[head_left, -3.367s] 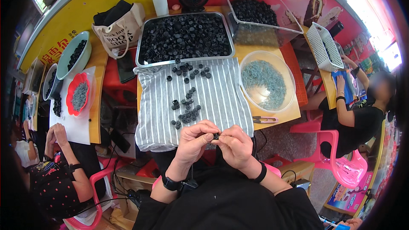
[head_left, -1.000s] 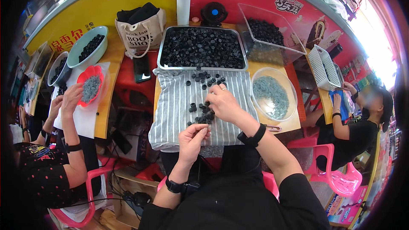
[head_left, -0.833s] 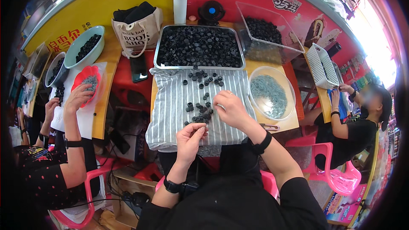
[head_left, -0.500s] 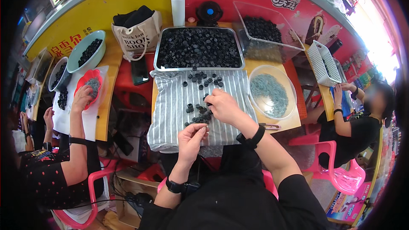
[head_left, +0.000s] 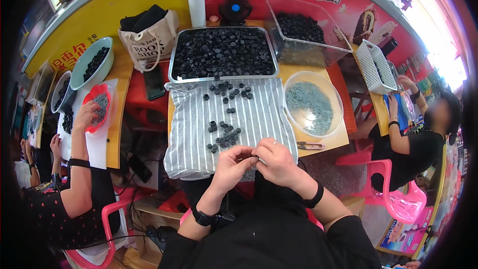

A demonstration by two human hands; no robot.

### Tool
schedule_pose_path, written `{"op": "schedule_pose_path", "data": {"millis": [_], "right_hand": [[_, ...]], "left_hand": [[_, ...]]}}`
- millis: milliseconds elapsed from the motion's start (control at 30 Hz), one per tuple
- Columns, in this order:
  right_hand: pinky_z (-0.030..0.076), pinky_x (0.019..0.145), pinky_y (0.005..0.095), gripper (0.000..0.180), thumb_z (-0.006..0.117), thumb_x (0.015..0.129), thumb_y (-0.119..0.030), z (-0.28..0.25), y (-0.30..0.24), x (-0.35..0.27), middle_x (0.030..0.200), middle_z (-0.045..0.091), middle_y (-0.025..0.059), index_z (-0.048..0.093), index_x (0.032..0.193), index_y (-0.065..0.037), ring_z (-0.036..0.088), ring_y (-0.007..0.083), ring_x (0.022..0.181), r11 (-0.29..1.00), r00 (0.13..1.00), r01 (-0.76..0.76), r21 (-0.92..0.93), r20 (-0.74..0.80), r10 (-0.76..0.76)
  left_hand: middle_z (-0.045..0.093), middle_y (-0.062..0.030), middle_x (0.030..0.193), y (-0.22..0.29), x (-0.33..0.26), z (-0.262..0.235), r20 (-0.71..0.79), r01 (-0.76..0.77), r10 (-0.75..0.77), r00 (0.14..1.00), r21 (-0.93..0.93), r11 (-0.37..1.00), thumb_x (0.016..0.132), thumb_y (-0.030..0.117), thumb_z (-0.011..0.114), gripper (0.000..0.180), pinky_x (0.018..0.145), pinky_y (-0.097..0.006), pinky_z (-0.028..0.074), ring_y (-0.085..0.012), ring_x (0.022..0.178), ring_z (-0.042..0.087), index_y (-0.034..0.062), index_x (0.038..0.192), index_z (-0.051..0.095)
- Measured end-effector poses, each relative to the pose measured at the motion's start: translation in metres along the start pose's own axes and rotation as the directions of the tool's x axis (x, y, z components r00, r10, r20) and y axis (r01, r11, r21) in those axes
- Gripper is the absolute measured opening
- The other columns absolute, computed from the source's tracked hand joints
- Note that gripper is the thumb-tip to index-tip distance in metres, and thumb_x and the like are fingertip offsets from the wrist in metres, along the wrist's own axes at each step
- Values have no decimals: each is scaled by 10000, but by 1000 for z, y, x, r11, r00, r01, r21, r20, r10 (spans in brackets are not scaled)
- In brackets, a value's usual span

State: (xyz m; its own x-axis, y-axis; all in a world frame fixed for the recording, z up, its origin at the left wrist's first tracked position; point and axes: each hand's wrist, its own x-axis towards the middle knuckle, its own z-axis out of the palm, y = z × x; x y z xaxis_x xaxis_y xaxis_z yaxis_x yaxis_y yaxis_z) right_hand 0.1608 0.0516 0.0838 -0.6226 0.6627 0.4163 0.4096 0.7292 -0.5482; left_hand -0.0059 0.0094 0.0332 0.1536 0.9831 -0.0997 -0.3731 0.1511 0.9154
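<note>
Close to the front edge of a grey-and-white striped cloth (head_left: 186, 139), my left hand (head_left: 232, 167) and my right hand (head_left: 277, 162) meet at the fingertips. Both are closed in a pinch; whatever sits between the fingers is too small and covered to make out. Just beyond them lies a loose cluster of small round black parts (head_left: 226, 138), with more black parts (head_left: 230, 89) scattered farther up the cloth. A metal tray (head_left: 172, 73) heaped with similar black pieces stands behind the cloth. To the right, a round clear tub (head_left: 340, 119) holds many thin greyish pieces.
Small snips (head_left: 311, 146) lie at the table's right edge. A clear bin (head_left: 308, 44) of black parts, a fan (head_left: 235, 10), a white bottle (head_left: 196, 7) and a canvas bag (head_left: 152, 40) stand behind. Co-workers sit left and right; one's hand (head_left: 87, 114) reaches into a red bowl (head_left: 94, 92).
My right hand has left the black parts cluster and come back toward me, meeting my left hand at the fingertips. My view has shifted slightly.
</note>
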Motion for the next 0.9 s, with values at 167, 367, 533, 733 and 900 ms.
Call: {"op": "schedule_pose_path", "data": {"millis": [167, 367, 533, 733, 900], "right_hand": [[491, 645, 389, 183, 678, 699, 48, -1, 6, -17, 824, 574, 119, 610, 860, -5, 597, 310, 771, 994, 990, -34, 103, -133, 48], [513, 600, 317, 198, 728, 721, 82, 5, 8, -20, 866, 622, 122, 647, 889, 15, 635, 249, 727, 978, 964, -30, 208, -254, 84], [501, 639, 298, 143, 704, 776, 72, -1, 17, -20, 845, 618, 85, 643, 896, 23, 631, 176, 739, 847, 958, -183, 498, -103, 267], [479, 651, 241, 67, 636, 859, 67, -9, 27, -18, 782, 615, 53, 645, 913, 28, 628, 113, 729, 576, 891, -383, 722, 124, 437], [494, 666, 238, 57, 611, 882, 69, -2, 19, -16, 813, 621, 65, 633, 930, 47, 650, 131, 757, 778, 931, -321, 540, 29, 364]], "left_hand": [[707, -86, 952, -5, 5, 2, 65, 135, -122, 990, -265, 955, 929, 40, 638, 173, 688, -244, 537, -120, 813, 665, -36, 1081, 667], [693, -101, 972, -8, 6, 1, 105, 154, -119, 987, -445, 882, 954, 32, 595, 190, 700, -261, 557, -145, 798, 673, -42, 1124, 634], [695, -109, 967, -6, 9, 1, 130, 164, -117, 984, -450, 878, 961, 52, 593, 185, 691, -264, 553, -153, 788, 668, -40, 1116, 636], [696, -127, 955, -11, 14, 2, 127, 186, -142, 982, -475, 860, 955, 90, 615, 209, 688, -260, 551, -171, 800, 675, -48, 1111, 633], [697, -125, 939, -9, 12, 0, 104, 171, -137, 985, -494, 853, 957, 94, 614, 213, 672, -249, 547, -169, 794, 675, -49, 1113, 637]]}}
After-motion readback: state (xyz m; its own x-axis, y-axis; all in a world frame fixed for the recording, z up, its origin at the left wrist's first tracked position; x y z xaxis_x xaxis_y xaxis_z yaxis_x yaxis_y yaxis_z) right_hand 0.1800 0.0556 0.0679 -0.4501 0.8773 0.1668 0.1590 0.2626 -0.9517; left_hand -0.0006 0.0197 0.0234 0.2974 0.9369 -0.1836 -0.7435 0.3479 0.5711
